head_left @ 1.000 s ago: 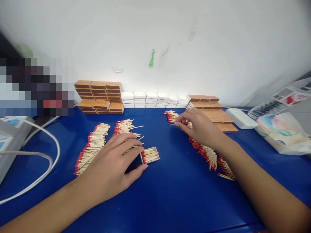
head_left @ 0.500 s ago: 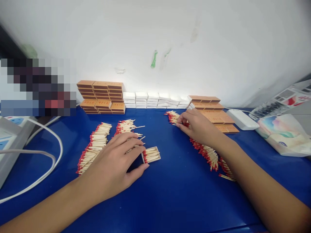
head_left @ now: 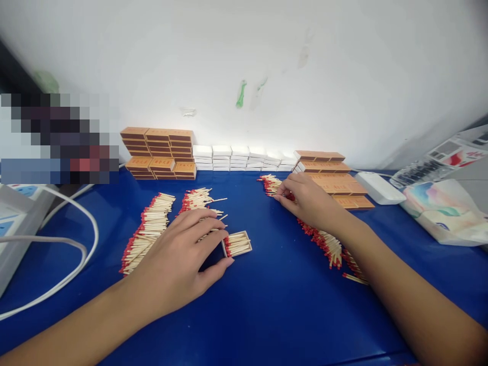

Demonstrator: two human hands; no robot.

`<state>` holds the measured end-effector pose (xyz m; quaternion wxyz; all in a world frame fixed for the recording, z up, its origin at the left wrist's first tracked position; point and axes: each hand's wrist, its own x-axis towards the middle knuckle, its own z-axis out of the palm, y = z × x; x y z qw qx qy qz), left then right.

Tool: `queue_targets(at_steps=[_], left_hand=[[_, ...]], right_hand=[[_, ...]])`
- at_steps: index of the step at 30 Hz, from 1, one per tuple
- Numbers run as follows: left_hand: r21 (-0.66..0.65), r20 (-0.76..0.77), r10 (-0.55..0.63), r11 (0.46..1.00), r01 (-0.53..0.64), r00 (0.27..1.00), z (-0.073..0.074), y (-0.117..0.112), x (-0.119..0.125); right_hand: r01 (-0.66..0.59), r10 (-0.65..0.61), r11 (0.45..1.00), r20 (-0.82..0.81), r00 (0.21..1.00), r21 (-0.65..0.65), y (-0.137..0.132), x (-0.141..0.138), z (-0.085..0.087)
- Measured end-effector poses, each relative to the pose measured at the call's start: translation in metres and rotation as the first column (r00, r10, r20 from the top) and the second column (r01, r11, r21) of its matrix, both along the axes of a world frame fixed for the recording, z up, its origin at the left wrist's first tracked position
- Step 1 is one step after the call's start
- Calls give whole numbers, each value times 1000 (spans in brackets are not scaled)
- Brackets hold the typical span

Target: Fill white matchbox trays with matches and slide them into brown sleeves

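Note:
A small white matchbox tray (head_left: 240, 244) lies on the blue tabletop, filled with red-headed matches. My left hand (head_left: 186, 249) is curved around its left end, index finger and thumb at opposite sides of the tray. Beneath and behind that hand are two rows of loose matches, the left row (head_left: 158, 216) and the middle row (head_left: 194, 198). My right hand (head_left: 305, 198) pinches at the matches (head_left: 270, 184) of a third row; its fingertips partly hide what they hold. That row continues below the right wrist as more matches (head_left: 330, 245).
Orange-brown matchboxes stand stacked at the back left (head_left: 158, 147) and back right (head_left: 335, 183). Between them, white trays (head_left: 240, 157) line the wall. A white adapter (head_left: 380, 188), a tissue pack (head_left: 442, 211) and a bottle (head_left: 423, 165) lie right; cables (head_left: 95, 229) and a power strip (head_left: 23, 223) left.
My right fingertips have shifted slightly left, against the loose matches. My left hand and the matchbox tray have stayed in place.

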<state>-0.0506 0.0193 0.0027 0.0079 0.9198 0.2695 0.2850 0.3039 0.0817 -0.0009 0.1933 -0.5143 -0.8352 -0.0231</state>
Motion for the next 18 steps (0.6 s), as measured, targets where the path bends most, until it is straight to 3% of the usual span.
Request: queue_targets(at_steps=[18], left_hand=[[12,-3,5,1000,-5,1000,-1,0,1]], right_hand=[[7,-7,1000,-9,1000,-20,3,2,-1]])
